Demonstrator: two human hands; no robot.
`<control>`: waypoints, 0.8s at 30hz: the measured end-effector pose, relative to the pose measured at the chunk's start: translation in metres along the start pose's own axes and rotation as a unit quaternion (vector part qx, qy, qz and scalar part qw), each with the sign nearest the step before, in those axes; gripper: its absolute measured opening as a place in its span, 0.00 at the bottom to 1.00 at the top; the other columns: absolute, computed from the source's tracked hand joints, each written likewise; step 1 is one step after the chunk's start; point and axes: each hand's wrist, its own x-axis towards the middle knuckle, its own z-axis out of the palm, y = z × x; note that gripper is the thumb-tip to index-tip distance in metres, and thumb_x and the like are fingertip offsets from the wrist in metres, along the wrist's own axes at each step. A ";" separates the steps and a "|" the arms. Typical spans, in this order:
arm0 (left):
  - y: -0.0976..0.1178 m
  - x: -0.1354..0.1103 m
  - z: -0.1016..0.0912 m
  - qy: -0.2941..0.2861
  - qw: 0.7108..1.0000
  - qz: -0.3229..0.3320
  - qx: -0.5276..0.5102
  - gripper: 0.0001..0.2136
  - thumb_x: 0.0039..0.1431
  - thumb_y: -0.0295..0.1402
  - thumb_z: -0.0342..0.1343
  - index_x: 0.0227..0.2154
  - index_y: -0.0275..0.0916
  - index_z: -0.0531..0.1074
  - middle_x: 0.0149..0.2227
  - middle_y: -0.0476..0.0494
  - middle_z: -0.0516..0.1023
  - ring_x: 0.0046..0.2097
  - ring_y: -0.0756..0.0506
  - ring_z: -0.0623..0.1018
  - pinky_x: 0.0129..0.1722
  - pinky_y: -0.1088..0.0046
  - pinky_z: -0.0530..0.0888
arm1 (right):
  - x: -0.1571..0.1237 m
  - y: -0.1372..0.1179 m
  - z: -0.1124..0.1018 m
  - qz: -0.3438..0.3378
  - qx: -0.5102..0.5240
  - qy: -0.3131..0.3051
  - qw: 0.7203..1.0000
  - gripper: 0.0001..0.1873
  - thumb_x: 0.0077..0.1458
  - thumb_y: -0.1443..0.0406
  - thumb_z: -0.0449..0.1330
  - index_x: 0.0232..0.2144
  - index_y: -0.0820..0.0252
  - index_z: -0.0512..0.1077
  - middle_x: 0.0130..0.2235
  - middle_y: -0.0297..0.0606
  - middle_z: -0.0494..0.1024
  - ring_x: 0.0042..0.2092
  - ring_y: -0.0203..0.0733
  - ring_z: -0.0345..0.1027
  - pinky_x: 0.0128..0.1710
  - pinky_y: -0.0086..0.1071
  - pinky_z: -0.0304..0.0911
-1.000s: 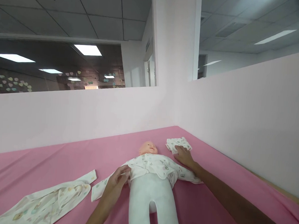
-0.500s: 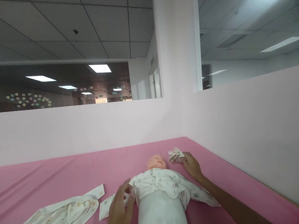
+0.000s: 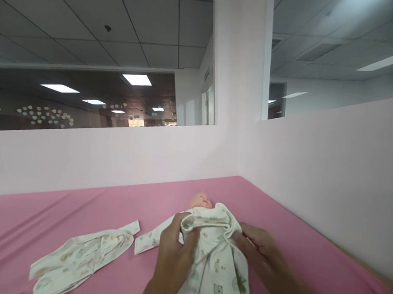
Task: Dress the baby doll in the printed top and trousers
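White is the printed garment [image 3: 220,270] which we hold between our two hands. Our left hand [image 3: 175,252] is clamped on its upper edge, and our right hand [image 3: 265,251] grips its opposite edge. Just beyond our hands we see the head of the doll [image 3: 201,200], its body mostly hidden by the cloth. Left of our left hand, a second garment [image 3: 83,255] lies on the pink sheet [image 3: 167,196].

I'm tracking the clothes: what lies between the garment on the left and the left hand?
In the head view, a patterned white sleeve lies on the pink sheet.
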 end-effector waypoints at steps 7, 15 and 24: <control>0.036 0.020 -0.040 0.025 0.995 -0.062 -0.075 0.18 0.55 0.48 0.55 0.40 0.40 0.70 0.31 0.48 0.74 0.33 0.47 0.73 0.31 0.74 0.69 | 0.014 0.034 -0.041 0.138 -0.049 0.170 0.974 0.21 0.58 0.49 0.50 0.21 0.56 0.57 0.23 0.30 0.62 0.27 0.37 0.57 0.26 0.30 0.54; 0.053 0.030 -0.043 -0.064 0.994 -0.015 -0.083 0.13 0.55 0.44 0.57 0.36 0.40 0.72 0.32 0.49 0.74 0.34 0.49 0.71 0.34 0.75 0.69 | 0.012 -0.028 -0.035 0.066 -0.078 0.191 0.976 0.22 0.55 0.51 0.54 0.49 0.52 0.67 0.52 0.40 0.70 0.53 0.47 0.63 0.51 0.42 0.60; 0.087 0.016 -0.028 -0.088 0.994 -0.015 -0.071 0.16 0.54 0.45 0.56 0.41 0.40 0.71 0.33 0.48 0.73 0.32 0.49 0.71 0.31 0.76 0.69 | 0.019 -0.098 -0.016 0.017 0.045 0.014 0.999 0.13 0.57 0.56 0.55 0.33 0.58 0.70 0.29 0.31 0.70 0.31 0.36 0.62 0.29 0.30 0.59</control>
